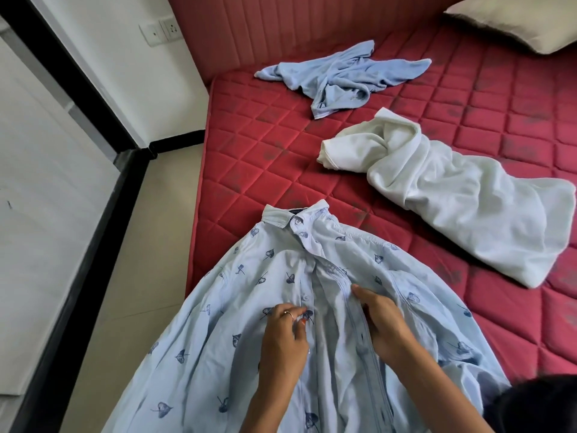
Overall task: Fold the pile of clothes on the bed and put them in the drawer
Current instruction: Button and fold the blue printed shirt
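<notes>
Left hand (285, 331): fingers curled, pinching the button edge of the printed shirt's front at mid-chest.
Printed shirt (249, 348): pale blue with a dark leaf print, laid front-up at the near left corner of the bed (249, 157), collar toward the head of the bed; its left side hangs past the bed's left edge. The front lies partly open; judged as being closed or smoothed, not yet folded.
Right hand (382, 323): fingers curled over the buttonhole edge of the same shirt, grip closed on the cloth.
Blue garment (340, 76): crumpled near the bed's far left corner, unfolded.
White garment (452, 185): bunched toward the bed's right edge, well apart from the blue one, unfolded.
Pillow (512, 23): at the far right corner.
Progress: early, by judgement; no folded item shows, three garments remain.
Containers: no drawer in view; its contents cannot be told.
</notes>
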Motion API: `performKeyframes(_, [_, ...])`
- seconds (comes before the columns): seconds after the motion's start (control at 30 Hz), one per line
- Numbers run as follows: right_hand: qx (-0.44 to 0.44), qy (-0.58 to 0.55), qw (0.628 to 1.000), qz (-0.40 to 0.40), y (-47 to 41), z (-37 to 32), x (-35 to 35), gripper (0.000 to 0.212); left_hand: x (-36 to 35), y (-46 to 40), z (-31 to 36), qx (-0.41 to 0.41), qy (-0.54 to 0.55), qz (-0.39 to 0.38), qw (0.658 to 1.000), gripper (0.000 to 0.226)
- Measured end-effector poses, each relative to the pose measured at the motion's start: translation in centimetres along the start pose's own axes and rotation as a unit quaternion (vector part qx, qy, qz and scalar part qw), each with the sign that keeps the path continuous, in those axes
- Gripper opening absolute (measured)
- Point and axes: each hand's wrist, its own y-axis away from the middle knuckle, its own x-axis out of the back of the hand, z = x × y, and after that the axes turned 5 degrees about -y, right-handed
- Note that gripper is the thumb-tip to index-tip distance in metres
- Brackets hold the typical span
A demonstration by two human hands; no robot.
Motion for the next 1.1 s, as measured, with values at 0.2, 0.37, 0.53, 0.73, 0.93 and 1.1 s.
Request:
performKeyframes(0.2, [0.048, 0.036, 0.998, -0.002, -1.5, 1.3, -0.2, 0.035, -0.3, -0.7, 0.7, 0.014, -0.044, 0.035, 0.998, 0.031])
performKeyframes(0.37, [0.036, 0.006, 0.999, -0.014, -1.5, 1.4, -0.4, 0.038, -0.4, -2.9, 1.0, 0.029, -0.087, 0.011, 0.996, 0.027])
performKeyframes(0.53, [0.031, -0.038, 0.998, -0.025, -1.2, 0.7, -0.8, 0.008, -1.0, -3.1, 1.2, 0.000, -0.144, 0.048, 0.988, 0.009])
performKeyframes(0.73, [0.126, 0.033, 0.991, -0.041, -1.0, 0.2, -1.6, 0.013, -0.9, -2.8, 1.9, 0.011, -0.122, 0.053, 0.991, 0.010])
performKeyframes(0.93, [0.166, 0.117, 0.978, -0.052, -1.5, 0.1, -1.9, 0.018, 1.3, -2.7, 3.0, 0.065, -0.027, 0.033, 0.997, 0.021])
performKeyframes(1.1, [0.107, 0.157, 0.976, -0.106, -0.6, -0.9, -1.9, 0.020, 2.9, -1.9, 4.4, 0.087, 0.048, 0.036, 0.994, 0.018])
